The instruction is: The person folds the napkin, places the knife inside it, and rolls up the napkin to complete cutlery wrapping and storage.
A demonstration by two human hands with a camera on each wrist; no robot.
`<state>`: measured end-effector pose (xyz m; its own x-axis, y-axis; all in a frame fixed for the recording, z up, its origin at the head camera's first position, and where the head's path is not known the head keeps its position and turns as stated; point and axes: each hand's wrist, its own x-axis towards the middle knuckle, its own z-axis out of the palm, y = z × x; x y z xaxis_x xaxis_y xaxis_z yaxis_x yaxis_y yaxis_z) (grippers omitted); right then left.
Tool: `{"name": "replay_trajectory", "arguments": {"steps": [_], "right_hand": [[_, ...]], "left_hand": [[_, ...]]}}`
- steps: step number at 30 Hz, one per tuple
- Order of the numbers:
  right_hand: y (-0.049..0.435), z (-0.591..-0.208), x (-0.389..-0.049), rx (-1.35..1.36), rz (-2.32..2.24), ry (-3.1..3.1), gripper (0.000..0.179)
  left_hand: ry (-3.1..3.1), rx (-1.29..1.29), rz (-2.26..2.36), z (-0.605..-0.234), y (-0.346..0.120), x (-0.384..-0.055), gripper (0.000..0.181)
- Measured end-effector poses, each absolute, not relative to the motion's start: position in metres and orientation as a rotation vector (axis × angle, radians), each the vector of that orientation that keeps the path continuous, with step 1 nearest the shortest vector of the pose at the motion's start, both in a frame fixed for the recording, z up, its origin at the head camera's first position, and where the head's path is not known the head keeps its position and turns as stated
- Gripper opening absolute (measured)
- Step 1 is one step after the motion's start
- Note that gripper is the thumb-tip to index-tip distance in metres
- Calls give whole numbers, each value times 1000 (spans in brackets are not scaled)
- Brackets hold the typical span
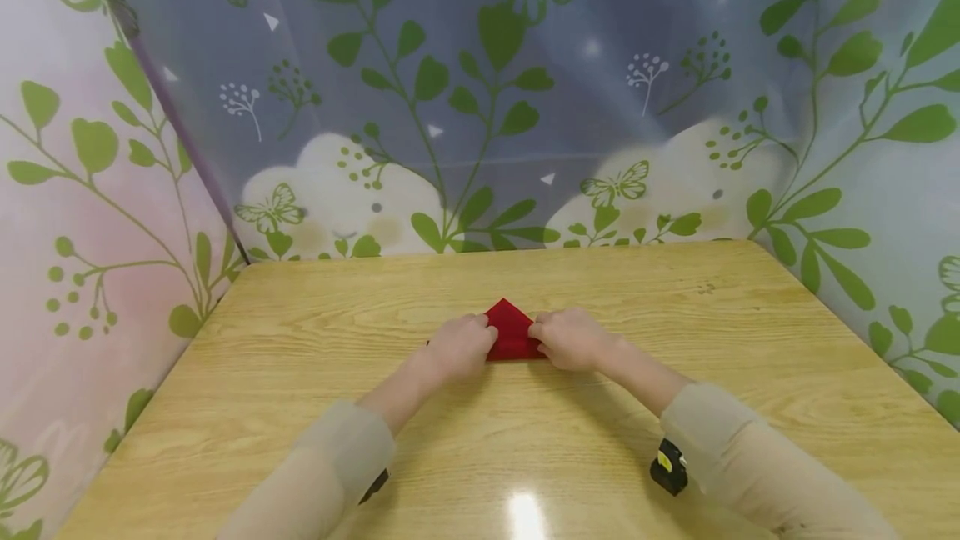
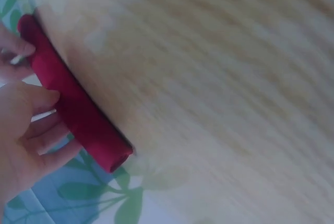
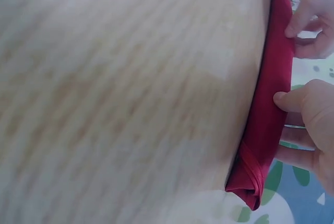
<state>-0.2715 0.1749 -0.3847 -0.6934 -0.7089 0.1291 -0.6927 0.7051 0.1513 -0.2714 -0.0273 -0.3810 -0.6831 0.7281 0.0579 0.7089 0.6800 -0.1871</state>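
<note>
A red cloth napkin (image 1: 513,333) lies near the middle of the table, its far side coming to a point and its near edge straight. Seen from the wrists, that near part forms a long roll (image 2: 86,117), with folded layers at one end (image 3: 245,179). My left hand (image 1: 459,347) pinches the cloth on the left, thumb on the near face and fingers behind. On the right, my right hand (image 1: 572,338) grips it in the same manner. The left end of the roll sticks out past the left hand (image 2: 26,135); the right end extends past the right hand (image 3: 319,122).
The wood-grain table (image 1: 300,440) spreads around both hands. Behind it and along the sides hang printed curtains (image 1: 420,132) with leaves and butterflies. A small black device (image 1: 669,467) is strapped under the right sleeve (image 1: 712,423).
</note>
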Motion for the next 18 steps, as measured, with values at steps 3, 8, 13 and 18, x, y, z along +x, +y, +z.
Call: {"name": "replay_trajectory", "arguments": {"steps": [3, 8, 13, 18], "right_hand": [[174, -382, -276, 1130, -106, -2789, 7], [174, -378, -281, 1143, -21, -2873, 13], [179, -383, -291, 1199, 58, -2858, 12], [178, -381, -288, 1148, 55, -2871, 10]], "left_hand": [[-2661, -1205, 307, -384, -29, -270, 10], [-2600, -1193, 398, -387, -27, -266, 11], [-2538, -1175, 499, -390, -24, -263, 6], [-2531, -1152, 475, -392, -24, -265, 7]]}}
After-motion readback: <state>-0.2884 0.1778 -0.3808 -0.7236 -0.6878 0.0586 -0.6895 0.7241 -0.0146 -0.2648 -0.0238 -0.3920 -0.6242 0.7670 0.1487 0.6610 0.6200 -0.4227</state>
